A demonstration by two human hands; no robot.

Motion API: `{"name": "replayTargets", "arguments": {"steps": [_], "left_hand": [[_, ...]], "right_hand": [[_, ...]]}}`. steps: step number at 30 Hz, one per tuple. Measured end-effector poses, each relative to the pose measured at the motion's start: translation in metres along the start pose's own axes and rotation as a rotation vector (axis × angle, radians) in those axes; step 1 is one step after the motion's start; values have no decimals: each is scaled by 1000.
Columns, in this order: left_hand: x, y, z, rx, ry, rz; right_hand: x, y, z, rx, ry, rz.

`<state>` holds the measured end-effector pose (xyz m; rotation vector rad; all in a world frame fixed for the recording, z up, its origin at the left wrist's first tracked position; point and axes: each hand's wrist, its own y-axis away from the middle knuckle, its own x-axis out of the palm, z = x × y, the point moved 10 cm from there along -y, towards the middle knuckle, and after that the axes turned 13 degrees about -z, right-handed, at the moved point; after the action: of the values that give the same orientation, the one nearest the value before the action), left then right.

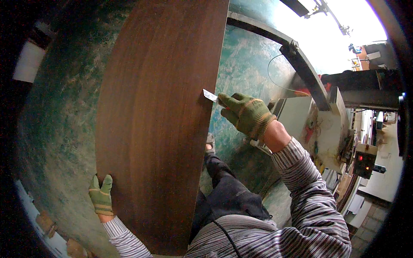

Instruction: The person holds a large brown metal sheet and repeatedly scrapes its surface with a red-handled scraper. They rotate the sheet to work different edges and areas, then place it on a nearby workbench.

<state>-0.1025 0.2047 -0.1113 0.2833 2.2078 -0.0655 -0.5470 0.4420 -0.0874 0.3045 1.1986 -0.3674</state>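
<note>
A long dark brown wood-grain panel (151, 122) lies before me. In my right hand (246, 113), in a green knit glove, is a flat metal blade (210, 95), perhaps a utility knife or scraper; its handle is hidden by the fingers. The blade's tip overlaps the panel's right edge in the picture; whether it touches cannot be told. My left hand (101, 195), gloved alike, grips the panel's left edge near its lower end, thumb over the face and fingers along the edge.
A green, worn floor (248, 64) surrounds the panel. Past my right hand stand a dark metal frame (305, 71) and a pale machine cabinet (293, 113). A control box (365, 160) with red lights is at the far right. My foot (210, 143) is beside the panel's right edge.
</note>
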Motion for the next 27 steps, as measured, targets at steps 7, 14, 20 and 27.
{"name": "replayTargets", "arguments": {"steps": [7,14,20,27], "left_hand": [[-1,0,-10,-6,6,8],[2,-2,28,-96,100,16],[-2,-2,7,-25,-40,7],[-1,-1,0,-16,7,17]], "right_hand": [[2,-3,-4,15,13,20],[-2,-10,-1,50,66,36],[-5,-15,-12,30,143,-48],[-6,4,10,-66,15,-26]]}}
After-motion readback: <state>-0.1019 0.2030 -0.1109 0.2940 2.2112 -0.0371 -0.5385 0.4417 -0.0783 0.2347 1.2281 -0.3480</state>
